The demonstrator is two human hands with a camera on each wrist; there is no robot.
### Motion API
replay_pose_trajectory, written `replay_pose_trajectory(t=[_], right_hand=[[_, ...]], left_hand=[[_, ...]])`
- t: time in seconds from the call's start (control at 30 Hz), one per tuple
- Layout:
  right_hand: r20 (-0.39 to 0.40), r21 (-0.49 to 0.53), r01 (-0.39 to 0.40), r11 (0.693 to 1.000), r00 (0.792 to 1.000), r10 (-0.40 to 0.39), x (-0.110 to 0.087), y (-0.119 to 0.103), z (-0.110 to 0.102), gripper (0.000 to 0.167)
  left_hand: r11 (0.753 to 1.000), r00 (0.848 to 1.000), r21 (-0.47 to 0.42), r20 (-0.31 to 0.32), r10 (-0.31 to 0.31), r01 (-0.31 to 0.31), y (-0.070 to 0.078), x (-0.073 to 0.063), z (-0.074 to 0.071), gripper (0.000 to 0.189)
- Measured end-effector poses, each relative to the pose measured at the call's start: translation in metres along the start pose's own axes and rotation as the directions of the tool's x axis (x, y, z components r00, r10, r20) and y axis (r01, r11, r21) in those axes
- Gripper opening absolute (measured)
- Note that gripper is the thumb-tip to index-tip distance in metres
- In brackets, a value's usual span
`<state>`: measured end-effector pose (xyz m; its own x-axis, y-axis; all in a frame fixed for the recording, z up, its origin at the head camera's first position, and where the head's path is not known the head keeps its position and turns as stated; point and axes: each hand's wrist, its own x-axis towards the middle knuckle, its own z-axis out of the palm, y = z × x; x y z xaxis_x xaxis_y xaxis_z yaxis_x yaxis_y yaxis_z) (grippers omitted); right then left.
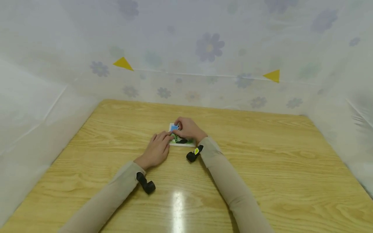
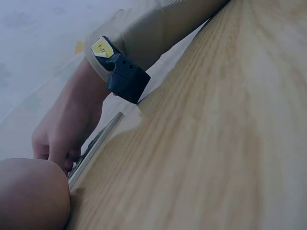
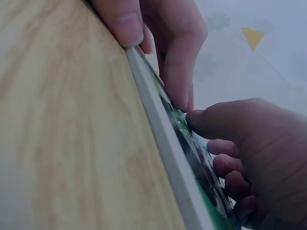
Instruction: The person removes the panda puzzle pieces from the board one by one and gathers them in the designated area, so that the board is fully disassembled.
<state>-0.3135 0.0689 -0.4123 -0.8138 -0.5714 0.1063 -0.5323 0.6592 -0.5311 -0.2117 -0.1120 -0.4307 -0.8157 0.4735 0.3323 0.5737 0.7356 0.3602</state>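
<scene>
A small flat picture board point(image 1: 187, 145) with a white border and green, black and blue print lies on the table. My left hand point(image 1: 155, 150) is at its left side, fingers reaching over the edge. Seen from the right wrist, the left thumb point(image 3: 128, 29) rests against the board's pale edge, and the left index finger point(image 3: 180, 76) presses on the printed face. My right hand point(image 1: 189, 130) bends over the board from the right. Its thumb point(image 3: 211, 117) touches the print beside the left index fingertip, with the other fingers curled at the face. What lies between the right fingertips is hidden.
The wood-grain table point(image 1: 276, 168) stretches around the board. Pale sheeting point(image 1: 180, 42) with flower prints encloses its back and sides, with two yellow triangles point(image 1: 271, 76) on the back sheet. Black wrist devices point(image 1: 147, 185) sit at both cuffs.
</scene>
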Motion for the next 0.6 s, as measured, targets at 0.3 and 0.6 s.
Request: replay_pose_trajectory(t=[0.3,0.6], right_hand=[[0.035,0.070,-0.008,0.998,0.999,0.005,-0.005,-0.003,-0.007,0.032],[0.134,0.083,-0.056,0.995,0.990,0.045,-0.013,-0.011,-0.013,0.030]], left_hand=[[0.999,1.000,-0.036,-0.011,0.017,-0.017,0.002,0.002,-0.001,0.028],[0.995,0.999,-0.096,-0.032,-0.005,0.002,0.006,0.000,0.004,0.026]])
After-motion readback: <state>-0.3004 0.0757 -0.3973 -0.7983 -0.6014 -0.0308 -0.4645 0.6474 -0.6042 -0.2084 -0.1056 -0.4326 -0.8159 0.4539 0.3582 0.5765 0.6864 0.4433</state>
